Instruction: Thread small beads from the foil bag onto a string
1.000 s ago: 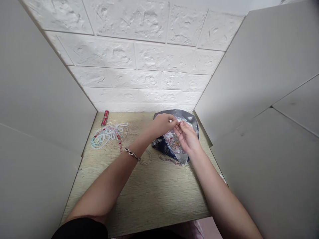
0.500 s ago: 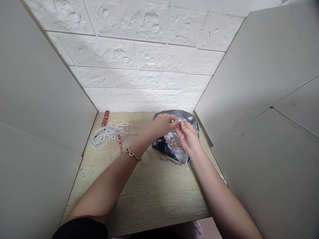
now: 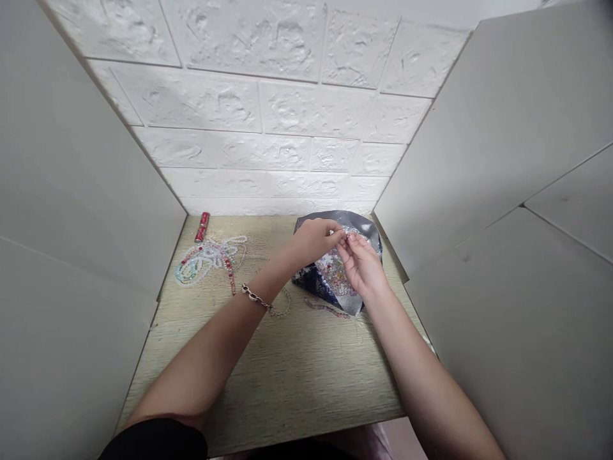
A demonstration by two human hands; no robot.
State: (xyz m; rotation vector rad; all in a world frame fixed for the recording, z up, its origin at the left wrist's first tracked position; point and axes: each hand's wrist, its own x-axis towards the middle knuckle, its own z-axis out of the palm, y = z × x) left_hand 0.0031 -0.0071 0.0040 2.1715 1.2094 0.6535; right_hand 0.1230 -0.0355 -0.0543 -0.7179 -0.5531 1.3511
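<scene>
My left hand [image 3: 313, 243] and my right hand [image 3: 364, 265] meet at their fingertips above an opened-out dark blue bag [image 3: 316, 284] with a silvery inside. Both hands are closed in a pinch. Whatever lies between the fingers is too small to make out. Loose beads [image 3: 335, 271] in mixed colours fill the bag's middle, partly covered by my right hand. A short strand of purplish-pink beads [image 3: 328, 309] lies on the table along the bag's front edge. Beside my left wrist, which wears a chain bracelet, a clear bead strand [image 3: 286, 306] curves on the tabletop.
Heaped white, turquoise and red bead strands [image 3: 205, 262] lie at the back left of the wooden table [image 3: 287, 383]. Behind them is a red cylinder [image 3: 202, 227]. Grey panels flank both sides, and a white brick-patterned wall [image 3: 282, 150] closes off the back.
</scene>
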